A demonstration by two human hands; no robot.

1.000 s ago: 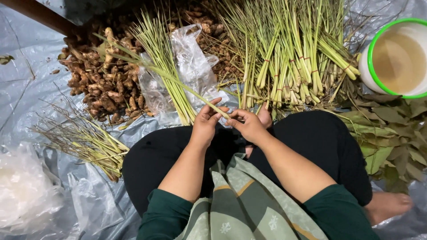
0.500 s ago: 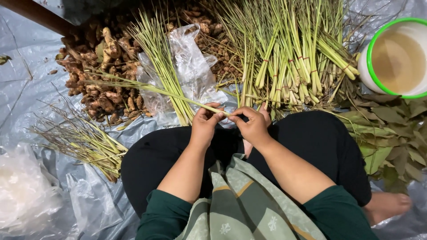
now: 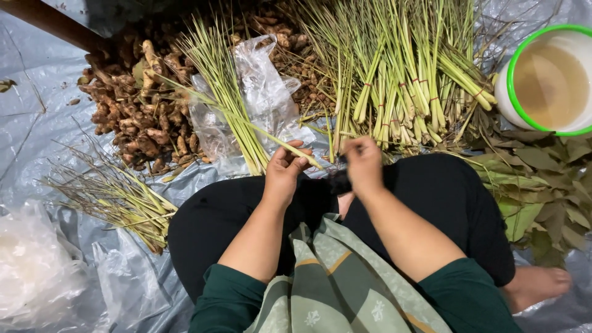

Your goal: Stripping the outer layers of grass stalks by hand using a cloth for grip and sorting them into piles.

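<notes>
A long green stalk point(image 3: 246, 123) lies across the person's lap and points up to the left, over the clear bag point(image 3: 259, 92). The left hand point(image 3: 285, 169) is closed around the stalk near its thick end. The right hand point(image 3: 364, 165) is bent tight just beside it, at the stalk's end, but I cannot tell what its fingers pinch; something dark sits under it.

Just past the hands is a loose bunch point(image 3: 222, 80) of the same stalks. To the right are tied bundles point(image 3: 407, 80). Brown roots point(image 3: 132, 111) are piled on the left, and dry trimmings point(image 3: 117, 197) lie near the left knee. A white bucket point(image 3: 517, 68) with a green rim stands at the far right, by some leaves point(image 3: 542, 185). A grey sheet point(image 3: 37, 123) is under it all.

The stalk is long and thin, so I think it could bend or snap if the hands pull too hard. Its far tip could also catch on the bag and drag it.
</notes>
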